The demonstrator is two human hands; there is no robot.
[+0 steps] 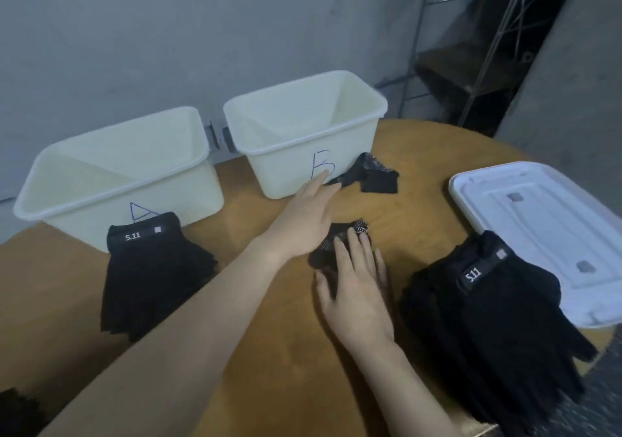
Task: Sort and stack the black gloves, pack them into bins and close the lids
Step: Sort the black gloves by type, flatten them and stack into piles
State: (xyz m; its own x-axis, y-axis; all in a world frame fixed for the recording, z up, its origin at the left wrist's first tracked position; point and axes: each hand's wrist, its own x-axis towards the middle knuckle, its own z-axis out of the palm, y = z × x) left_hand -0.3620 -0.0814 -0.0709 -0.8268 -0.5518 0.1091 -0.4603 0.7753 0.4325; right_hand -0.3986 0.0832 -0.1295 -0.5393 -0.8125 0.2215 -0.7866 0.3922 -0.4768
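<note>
The left hand [304,216] reaches, fingers straight, toward the loose glove [367,172] beside bin B [303,134], while the right hand [356,285] presses flat on a dotted glove [331,245] mid-tabletop [269,352]. That glove's long axis runs away from the person, its tip toward bin B. The risk I see: a hasty reach could drag the far glove crooked or nudge the bin.

From my remote station, bin A [101,181] stood at the table's [269,362] rear left, with bin B [303,123] just to its right. One glove stack [151,275] lay directly before bin A, touching its front wall. A loose glove [373,174] lay against bin B's front right corner. Another glove [333,251] lay at table centre, under the right hand [356,288]; the left hand [309,214] reached over the table toward bin B. A second stack [488,319] lay at right, overlapping the lids [538,221] behind it.
</note>
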